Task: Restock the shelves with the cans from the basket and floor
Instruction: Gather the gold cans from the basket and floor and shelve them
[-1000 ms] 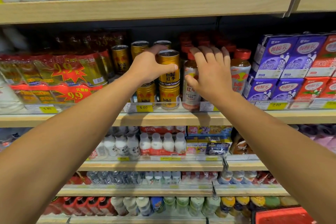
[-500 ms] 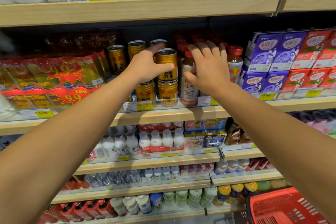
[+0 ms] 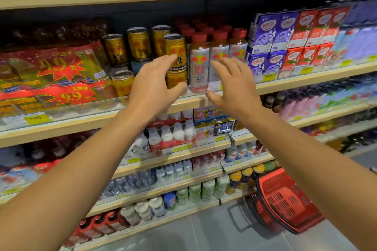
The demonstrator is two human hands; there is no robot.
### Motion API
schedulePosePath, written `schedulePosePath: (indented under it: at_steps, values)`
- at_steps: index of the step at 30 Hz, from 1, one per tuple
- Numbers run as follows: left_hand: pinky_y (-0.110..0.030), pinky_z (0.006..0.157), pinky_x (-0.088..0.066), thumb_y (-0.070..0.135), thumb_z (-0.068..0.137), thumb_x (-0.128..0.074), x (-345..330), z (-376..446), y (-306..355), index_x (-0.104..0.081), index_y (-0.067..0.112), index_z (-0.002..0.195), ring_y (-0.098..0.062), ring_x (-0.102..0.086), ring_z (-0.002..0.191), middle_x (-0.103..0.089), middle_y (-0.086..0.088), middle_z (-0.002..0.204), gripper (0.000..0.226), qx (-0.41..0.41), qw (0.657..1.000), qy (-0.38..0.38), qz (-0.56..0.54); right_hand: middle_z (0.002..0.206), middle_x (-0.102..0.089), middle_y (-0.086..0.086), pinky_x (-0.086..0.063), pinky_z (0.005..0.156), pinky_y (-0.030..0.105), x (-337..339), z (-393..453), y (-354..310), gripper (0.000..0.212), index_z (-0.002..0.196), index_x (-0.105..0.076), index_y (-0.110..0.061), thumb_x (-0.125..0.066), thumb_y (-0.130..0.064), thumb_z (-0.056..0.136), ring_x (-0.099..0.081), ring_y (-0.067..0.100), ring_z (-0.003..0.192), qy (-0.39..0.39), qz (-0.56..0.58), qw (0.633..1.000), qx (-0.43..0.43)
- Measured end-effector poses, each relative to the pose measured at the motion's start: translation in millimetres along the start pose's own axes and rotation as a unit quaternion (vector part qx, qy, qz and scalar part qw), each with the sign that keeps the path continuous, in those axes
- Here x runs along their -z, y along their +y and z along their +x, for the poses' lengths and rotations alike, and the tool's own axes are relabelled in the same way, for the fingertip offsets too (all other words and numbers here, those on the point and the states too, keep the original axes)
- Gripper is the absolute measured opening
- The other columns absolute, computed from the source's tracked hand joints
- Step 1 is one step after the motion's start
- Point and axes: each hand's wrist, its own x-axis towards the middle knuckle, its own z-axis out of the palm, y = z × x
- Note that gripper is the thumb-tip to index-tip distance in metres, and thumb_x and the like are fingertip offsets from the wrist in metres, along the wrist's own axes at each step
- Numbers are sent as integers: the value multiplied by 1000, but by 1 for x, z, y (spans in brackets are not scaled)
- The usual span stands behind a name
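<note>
Red plastic basket (image 3: 285, 199) on the floor below the wooden shelf (image 3: 285, 82); stacked gold cans (image 3: 175, 53) gleam there; left hand (image 3: 152, 85) and right hand (image 3: 234, 85) spread wide, holding nothing.

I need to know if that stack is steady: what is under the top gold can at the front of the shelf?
The top gold can stands on another gold can. The left hand covers that lower can's left side and base, so its footing cannot be seen.

Both arms reach forward; left hand (image 3: 152, 85) and right hand (image 3: 234, 85) are spread, fingers loosely curved, holding nothing.
</note>
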Motion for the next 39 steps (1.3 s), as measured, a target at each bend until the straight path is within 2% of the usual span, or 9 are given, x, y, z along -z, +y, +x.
schedulePosePath:
  at_steps: [8,12,15,18,21,23,26,33,39]
  values:
    - [-39,113,-34,53,87,-60,-112,-82,86,-30,28,152,-21,-36,140,-36,3,155,75,-31,980,-188,-62,145,-43,13,-30,112,50,-11,-169,54,72,144,-42,-13,-63,-47,84,-36,34,136,-115,9,988,-101]
    - [-38,109,-35,49,90,-60,-173,-117,159,-31,25,151,-22,-38,137,-35,3,155,72,-54,962,-250,-92,150,-36,10,-23,117,44,4,-259,121,76,147,-36,-15,-62,-49,85,-30,29,140,-194,14,962,-190]
    - [-40,114,-31,53,89,-59,-224,-136,223,-25,26,153,-23,-28,144,-26,1,160,77,-62,946,-301,-102,151,-36,10,-21,118,40,29,-320,183,81,148,-34,-15,-64,-50,82,-29,28,140,-225,-4,943,-246]
    - [-38,116,-23,52,90,-60,-271,-152,291,-22,27,155,-22,-21,147,-19,1,162,79,-58,938,-321,-119,151,-37,11,-22,116,40,57,-376,249,82,148,-36,-16,-65,-51,79,-31,29,140,-254,-8,920,-299]
    - [-33,117,-20,48,89,-62,-307,-165,361,-24,25,154,-20,-20,148,-22,-1,161,79,-66,930,-337,-130,142,-47,13,-33,110,44,87,-430,312,80,142,-45,-12,-65,-52,75,-42,34,131,-251,-12,910,-330]
    - [-32,114,-24,45,86,-66,-332,-171,403,-31,23,152,-22,-29,144,-31,-3,158,78,-71,925,-349,-135,137,-51,15,-33,109,44,105,-460,351,77,138,-49,-9,-70,-45,74,-46,35,126,-255,-16,902,-349]
    - [-33,109,-33,46,80,-68,-372,-176,457,-41,21,147,-25,-42,136,-44,-6,150,76,-90,915,-368,-137,138,-50,15,-32,111,45,122,-495,410,78,139,-47,-11,-73,-44,73,-42,35,130,-265,-24,891,-367]
    - [-33,114,-26,42,82,-68,-487,-158,560,-37,17,149,-24,-36,141,-40,-7,153,78,-124,888,-415,-153,144,-45,14,-27,110,40,129,-541,539,74,141,-45,-10,-70,-41,78,-40,34,131,-280,-42,868,-407]
    - [-27,108,-29,35,83,-71,-607,-123,649,-36,11,149,-22,-39,138,-43,-8,150,78,-118,864,-452,-189,141,-46,11,-30,111,42,112,-571,670,74,141,-44,-13,-70,-41,78,-39,34,131,-294,-18,827,-479]
